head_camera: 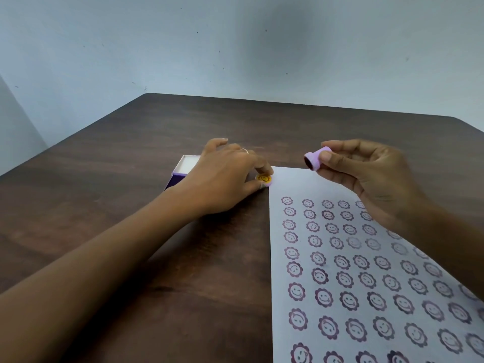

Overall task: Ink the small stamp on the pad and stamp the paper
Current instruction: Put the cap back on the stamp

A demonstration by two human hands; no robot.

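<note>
My R hand [372, 176] pinches the small lilac stamp [316, 158] above the paper's [296, 184] top edge, inked face tilted left. L hand [225, 176] fingertips grip a yellow smiley cap [264, 178] at the paper's corner, w/ an open box [183, 166] just behind.

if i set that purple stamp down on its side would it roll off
Probably a little. The stamp looks round-bodied, so on its side it could roll, though its wider rim may curve it round. It looks small and light, pinched in the right hand, so a nudge may shift it. Standing on end looks safer.
</note>
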